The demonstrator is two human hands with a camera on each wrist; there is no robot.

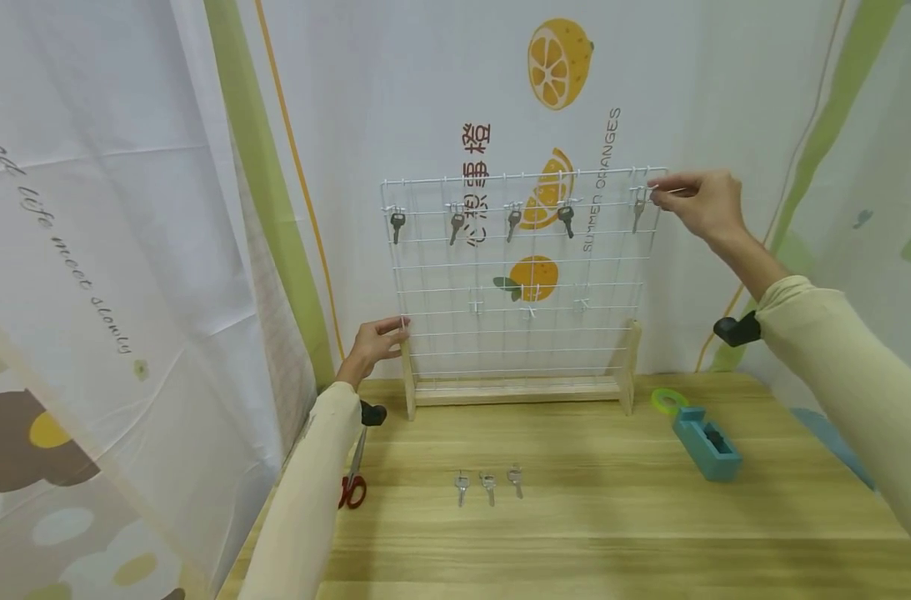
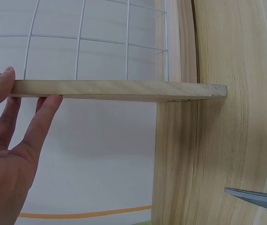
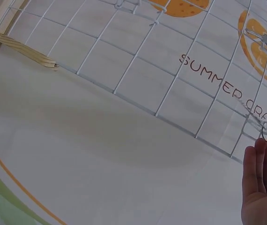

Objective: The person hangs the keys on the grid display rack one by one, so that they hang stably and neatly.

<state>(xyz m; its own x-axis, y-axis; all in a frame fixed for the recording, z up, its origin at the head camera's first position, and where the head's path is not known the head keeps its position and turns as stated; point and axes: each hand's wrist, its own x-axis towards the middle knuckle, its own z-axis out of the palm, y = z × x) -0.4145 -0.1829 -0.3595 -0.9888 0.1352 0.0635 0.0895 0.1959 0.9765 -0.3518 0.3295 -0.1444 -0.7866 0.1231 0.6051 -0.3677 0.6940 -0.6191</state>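
White fabric curtain [image 1: 312,83], printed with oranges, forms the backdrop. Below it extends the wood-grain worktop [image 1: 575,533]. Near its rear stands the wire grid [image 1: 526,262], carried upright by a wooden frame [image 1: 515,393]; the wires look thin and springy and the unit may rock under a sideways push, so steady it by the wood. Left hand [image 1: 372,343]: thumb and fingers grip the left upright [image 2: 119,90] from opposite faces near its top, a sound hold point. Right hand [image 1: 704,202]: fingers narrowed to a pinch at the grid's upper right corner. A blue tape dispenser [image 1: 707,446] sits at the right; scissors [image 1: 360,452] lie at the left; a green tape roll [image 1: 656,402] lies just behind the dispenser. Four dark-headed keys [image 1: 514,218] hang in a row across the upper grid. Three loose keys [image 1: 488,481] lie at the middle of the worktop, in front of the frame. One pinched key [image 1: 638,215] hangs at the upper right, fingers at its ring; whether the ring is seated cannot be told. Expect each key to be light, rigid and slippery; pinch the ring, leaving the blade free. Three small white hooks [image 1: 530,312] project from the lower grid.
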